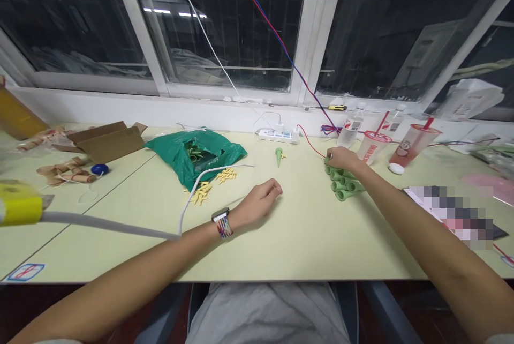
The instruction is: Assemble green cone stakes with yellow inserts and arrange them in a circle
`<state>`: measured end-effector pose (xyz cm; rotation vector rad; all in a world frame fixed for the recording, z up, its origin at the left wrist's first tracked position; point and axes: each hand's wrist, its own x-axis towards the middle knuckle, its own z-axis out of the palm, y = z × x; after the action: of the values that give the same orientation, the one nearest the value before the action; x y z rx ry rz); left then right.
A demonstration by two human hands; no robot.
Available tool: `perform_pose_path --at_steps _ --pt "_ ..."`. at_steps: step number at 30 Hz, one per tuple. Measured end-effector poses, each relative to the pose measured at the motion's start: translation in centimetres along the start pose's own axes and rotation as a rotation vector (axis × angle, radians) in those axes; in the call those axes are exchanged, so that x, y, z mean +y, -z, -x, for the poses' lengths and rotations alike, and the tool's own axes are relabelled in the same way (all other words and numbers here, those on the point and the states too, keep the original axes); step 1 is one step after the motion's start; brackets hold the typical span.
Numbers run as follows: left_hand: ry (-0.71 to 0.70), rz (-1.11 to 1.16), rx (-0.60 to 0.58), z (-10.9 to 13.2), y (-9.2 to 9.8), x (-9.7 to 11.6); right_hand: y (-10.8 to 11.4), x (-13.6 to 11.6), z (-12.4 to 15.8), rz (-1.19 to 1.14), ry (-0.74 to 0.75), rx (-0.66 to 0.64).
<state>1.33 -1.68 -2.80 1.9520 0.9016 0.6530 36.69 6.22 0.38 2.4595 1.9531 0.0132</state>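
The right hand's grip (341,158) reaches down to the far end of a cluster of green cones (343,183); its fingers touch there, but whether they are clamped on one cone cannot be told. The cluster lies at six o'clock from that hand, several round open ends facing the person. The left hand's grip (261,202) is held with fingers curled and bunched, and whether anything sits between them cannot be told. A watch (220,215) with a patterned band circles that wrist.

At one o'clock from the left hand, a single green cone (279,157) is on the pale surface (297,242), a small yellow piece (283,156) just beside it. Two heaps of yellow pieces (199,193) lie toward ten o'clock, next to a green plastic bag (220,146) whose opening shows more green pieces.

Farther out, a power strip (270,135) lies at twelve o'clock. Beyond the right hand, a clear bottle (352,128) stands at one o'clock and two lidded cups (371,147) toward two or three. A blue ball (100,169) rests far out toward nine o'clock.
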Motion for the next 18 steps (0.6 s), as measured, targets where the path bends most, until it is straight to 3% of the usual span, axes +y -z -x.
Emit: perform_pose_path --at_steps 3,6,8,10,12,14,16,18 --pt "-0.01 0.001 0.005 0.0 -0.1 -0.1 1.0 0.2 0.2 0.006 0.033 0.04" --pt "-0.024 0.003 0.019 0.0 -0.1 0.0 2.6 -0.1 0.9 -0.03 0.061 0.18" --pt "-0.05 0.012 0.038 -0.1 0.0 0.1 3.3 -1.5 1.9 -0.174 0.137 0.325" --pt "-0.085 0.032 0.079 -0.1 0.1 0.2 3.3 -3.9 3.3 -0.463 0.255 0.406" --pt "-0.105 0.072 0.131 -0.3 0.3 0.3 2.5 -7.2 4.9 -0.858 0.329 0.3" --pt "-0.103 0.129 0.176 -0.6 0.5 0.2 1.3 -10.8 6.6 -1.189 0.339 0.007" --pt "-0.102 0.174 0.216 -0.9 0.7 -0.1 0.2 -13.9 7.9 -1.381 0.337 -0.189" --pt "-0.104 0.181 0.268 -1.3 1.1 -0.4 -0.5 -16.2 8.6 -1.494 0.293 -0.26"
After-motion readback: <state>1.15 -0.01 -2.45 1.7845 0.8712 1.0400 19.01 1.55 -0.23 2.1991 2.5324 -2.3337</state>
